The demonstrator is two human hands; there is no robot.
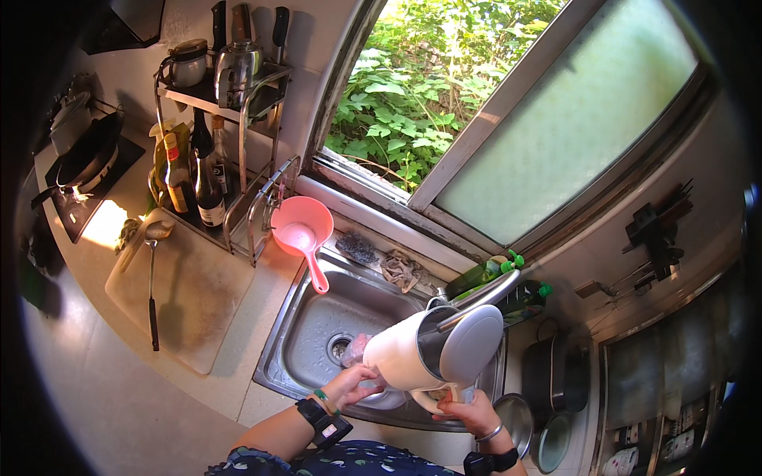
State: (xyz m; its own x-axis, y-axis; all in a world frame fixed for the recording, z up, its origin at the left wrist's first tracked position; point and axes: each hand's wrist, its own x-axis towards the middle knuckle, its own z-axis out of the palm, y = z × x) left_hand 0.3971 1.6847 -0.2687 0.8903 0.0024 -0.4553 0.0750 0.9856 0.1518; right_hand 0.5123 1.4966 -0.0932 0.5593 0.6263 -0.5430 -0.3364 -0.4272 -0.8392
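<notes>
A pink scoop rests at the sink's far left corner; a cutting board with a ladle lies on the counter left.

Kettle over sink

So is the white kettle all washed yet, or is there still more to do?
Not yet. Done: the lid is open and the white kettle is tipped over the sink. In hand: the right hand grips the handle while the left hand is at its base. No tap water shows, and I can't tell how clean the inside is.
</notes>
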